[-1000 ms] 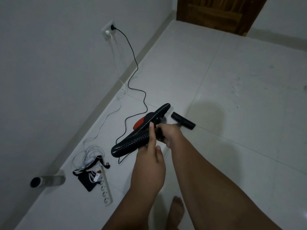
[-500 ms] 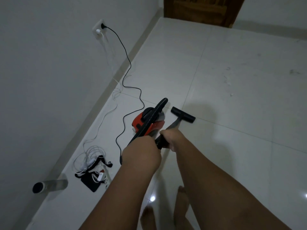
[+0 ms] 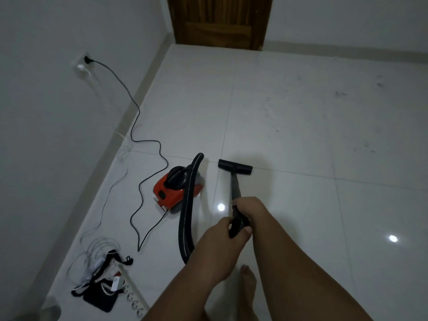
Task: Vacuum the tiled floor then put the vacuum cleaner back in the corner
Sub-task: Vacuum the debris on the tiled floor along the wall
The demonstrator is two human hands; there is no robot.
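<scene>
open tiled floor (image 3: 301, 140) ahead and right, vacuum cleaner (image 3: 176, 188), black cord (image 3: 148, 144), power strip (image 3: 134, 300) crowding left

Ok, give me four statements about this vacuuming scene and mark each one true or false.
1. Both the left hand and the right hand grip the wand. True.
2. The vacuum cleaner is blue. False: it is red.
3. The black cord is plugged into the wall socket. True.
4. The floor nozzle touches the wooden door. False: it sits well short of the door, beside the vacuum cleaner.
</scene>
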